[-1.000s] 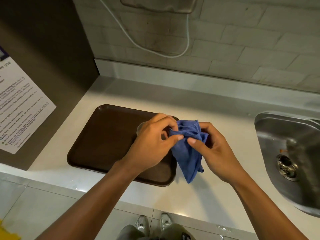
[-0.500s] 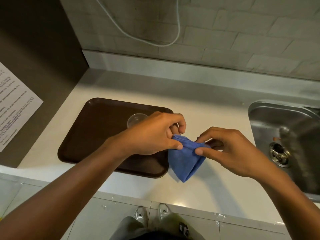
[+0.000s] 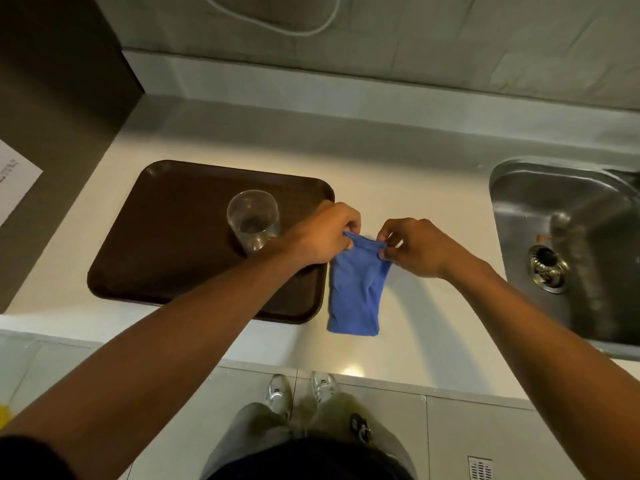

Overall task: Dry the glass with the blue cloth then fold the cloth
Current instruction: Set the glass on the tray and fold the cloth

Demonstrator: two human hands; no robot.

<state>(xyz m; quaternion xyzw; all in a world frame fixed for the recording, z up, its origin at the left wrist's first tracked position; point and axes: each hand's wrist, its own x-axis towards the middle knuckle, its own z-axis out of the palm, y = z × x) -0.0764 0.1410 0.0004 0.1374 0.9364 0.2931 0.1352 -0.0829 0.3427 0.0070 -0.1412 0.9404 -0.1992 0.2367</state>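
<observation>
The blue cloth (image 3: 356, 289) hangs doubled over the white counter, just right of the brown tray (image 3: 166, 244). My left hand (image 3: 322, 233) pinches its upper left corner and my right hand (image 3: 415, 247) pinches its upper right corner. The cloth's lower end reaches down near the counter's front edge. A clear glass (image 3: 252, 220) stands upright on the tray, just left of my left wrist, with nothing touching it.
A steel sink (image 3: 568, 244) with a drain is set into the counter at the right. A dark wall panel with a paper notice (image 3: 14, 181) rises at the left. A white cable (image 3: 277, 26) hangs on the tiled back wall. My shoes show on the floor below.
Both hands have moved apart and spread the cloth's top edge, so it hangs longer and flatter. The glass, hidden behind my left hand before, now stands in plain sight on the tray.
</observation>
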